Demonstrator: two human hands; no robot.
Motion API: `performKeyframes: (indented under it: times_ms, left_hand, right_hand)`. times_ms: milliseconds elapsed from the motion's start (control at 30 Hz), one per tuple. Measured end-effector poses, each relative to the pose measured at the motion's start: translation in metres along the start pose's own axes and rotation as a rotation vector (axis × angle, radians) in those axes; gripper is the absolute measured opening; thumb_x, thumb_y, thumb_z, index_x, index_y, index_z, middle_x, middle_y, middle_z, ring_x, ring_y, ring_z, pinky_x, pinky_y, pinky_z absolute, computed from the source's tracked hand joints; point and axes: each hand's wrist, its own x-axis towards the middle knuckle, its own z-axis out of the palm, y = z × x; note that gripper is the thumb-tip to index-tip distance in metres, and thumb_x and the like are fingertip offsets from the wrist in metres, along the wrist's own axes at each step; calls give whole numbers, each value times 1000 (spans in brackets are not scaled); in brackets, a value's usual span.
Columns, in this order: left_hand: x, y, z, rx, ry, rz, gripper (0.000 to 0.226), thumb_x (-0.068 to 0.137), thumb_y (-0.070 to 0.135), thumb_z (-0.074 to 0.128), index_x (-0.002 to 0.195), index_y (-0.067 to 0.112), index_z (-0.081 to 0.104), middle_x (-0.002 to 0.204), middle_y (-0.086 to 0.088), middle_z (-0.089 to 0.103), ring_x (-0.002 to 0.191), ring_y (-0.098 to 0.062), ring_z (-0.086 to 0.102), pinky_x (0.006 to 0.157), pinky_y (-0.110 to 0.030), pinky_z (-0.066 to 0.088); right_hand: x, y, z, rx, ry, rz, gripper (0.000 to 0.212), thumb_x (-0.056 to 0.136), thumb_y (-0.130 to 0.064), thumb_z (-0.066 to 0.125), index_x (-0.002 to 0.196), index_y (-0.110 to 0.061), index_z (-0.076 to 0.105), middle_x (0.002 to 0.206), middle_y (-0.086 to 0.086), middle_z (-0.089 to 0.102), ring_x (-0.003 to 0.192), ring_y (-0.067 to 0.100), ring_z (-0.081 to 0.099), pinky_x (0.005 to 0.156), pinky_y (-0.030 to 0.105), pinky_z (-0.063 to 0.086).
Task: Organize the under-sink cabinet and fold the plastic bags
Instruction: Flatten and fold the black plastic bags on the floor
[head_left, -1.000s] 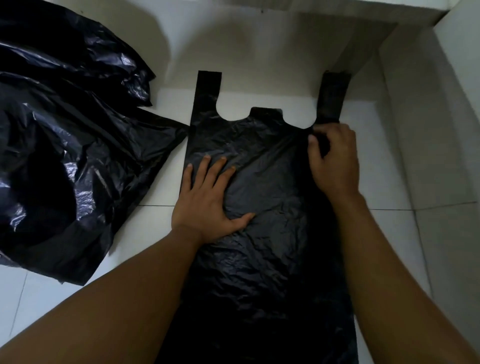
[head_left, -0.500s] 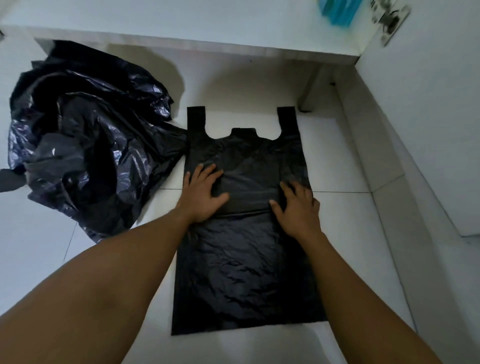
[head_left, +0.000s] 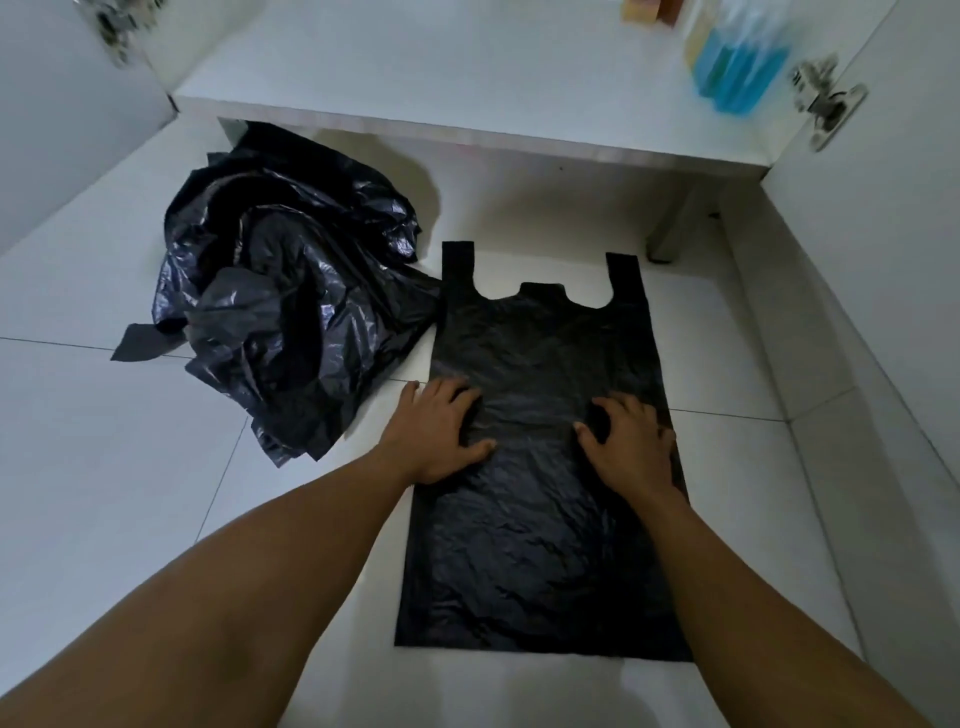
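Note:
A black plastic bag (head_left: 545, 545) lies spread flat on the white tiled floor (head_left: 130, 493), its two handles pointing toward the cabinet. My left hand (head_left: 441, 431) presses on the bag's left side about halfway up, fingers slightly bent. On the bag's right side my right hand (head_left: 631, 441) rests with its fingers curled against the plastic; it holds nothing. A crumpled heap of black plastic bags (head_left: 280, 317) sits to the left of the flat bag.
The open cabinet's white bottom shelf (head_left: 467, 78) spans the top, with a blue bottle (head_left: 737, 67) at its right. Open cabinet doors stand at both sides; the right door (head_left: 883, 234) carries a metal hinge (head_left: 826, 104). A cabinet leg (head_left: 675, 228) stands behind the bag.
Both hands slid down the bag from near the handles to its middle. My view pulled back and up, bringing the cabinet shelf and blue bottle into sight.

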Motion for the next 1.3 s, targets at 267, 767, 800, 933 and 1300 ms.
performKeyframes:
  times_ms: [267,767,800,933,1300]
  left_hand:
    - [6,-76,-170,32,168,-62,61,92,60,55,141,23,50,133,-3,59,119,-26,58,99,-44,48]
    - [-37,-171,-207,636,-261,16,61,79,68,66,122,24,61,108,4,67,101,-23,64,96,-46,47]
    - [-35,-174,-206,642,-273,13,52,82,60,69,118,23,62,104,4,67,98,-23,65,96,-47,48]
    - [-33,-180,-212,686,-205,27,17,96,24,63,80,17,58,70,3,57,63,-17,56,75,-35,49]
    - [-29,-166,-248,69,-195,-211,83,58,87,68,112,24,59,101,6,62,94,-19,59,87,-38,52]
  right_hand:
    - [49,-102,-58,141,29,-191,39,95,-45,57,127,-24,61,137,2,54,126,24,48,106,52,30]
    - [64,-274,28,375,-322,-83,23,92,-21,65,110,-7,67,122,14,61,104,30,61,91,32,52]
    - [60,-275,32,463,-397,-6,33,93,-21,65,124,-9,63,129,10,58,112,30,58,92,33,49]
    - [56,-280,44,724,-423,78,35,94,-23,66,126,-9,64,124,7,64,109,23,59,92,35,50]
    - [72,-346,-59,1511,-443,-5,16,95,-5,60,108,1,67,98,13,75,91,26,73,80,40,60]
